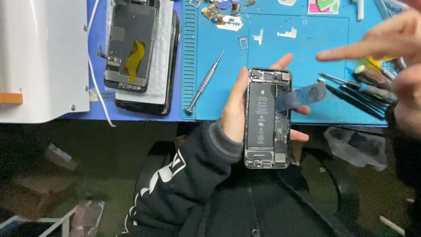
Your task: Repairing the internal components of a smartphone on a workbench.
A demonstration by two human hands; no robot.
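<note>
Left hand (234, 112) grips the open phone (268, 117) upright near the blue mat's (307, 39) edge, long side pointing away, while the right hand (390, 48), empty with fingers spread, hovers off to the right.

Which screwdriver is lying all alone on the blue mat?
The silver screwdriver, left of the opened phone in the left hand. The dark-handled ones lie bunched together near the right hand.

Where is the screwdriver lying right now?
In the head view, the screwdriver lies slanted on the blue mat, just left of the opened phone that the left hand holds.
</note>
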